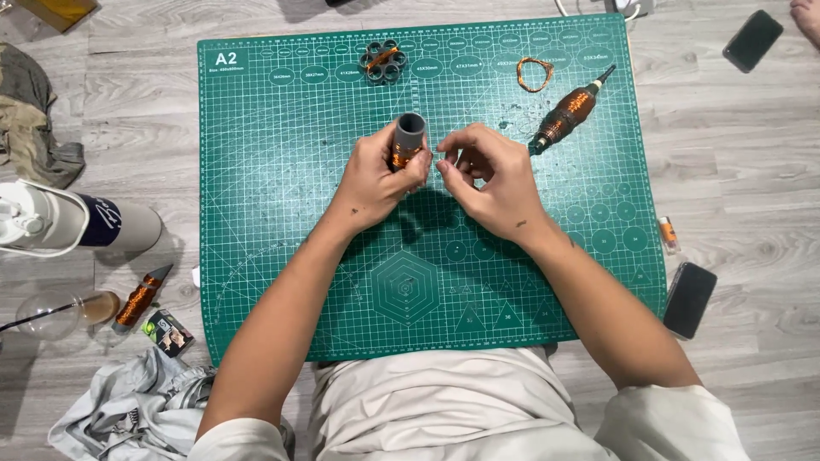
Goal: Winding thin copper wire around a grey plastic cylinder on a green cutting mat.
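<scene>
Pale cloth over the person's lap fills the bottom edge, and both forearms reach up from it onto a green cutting mat (256, 256) laid on a grey wood floor.

At the mat's middle the left hand (376, 183) is clamped around a grey tube (409, 130) wound with copper wire. Its long axis runs roughly away from the person, tilted a little to the right — the open grey end points toward the mat's far edge, and the wound part sits inside the fist. Just beside it the right hand (487, 183) has its fingers curled and pinched together close to the tube; whether they grip a strand of wire is too fine to tell.

Farther up the mat lie a cluster of small grey rings (381, 61), a loose copper loop (535, 74), and a second wound coil (568, 113) lying diagonally, tip toward the upper right.

Off the mat — a white bottle (51, 222), another coil (141, 297), crumpled cloth (128, 410) on the left, and two dark phones (688, 299) on the right.
</scene>
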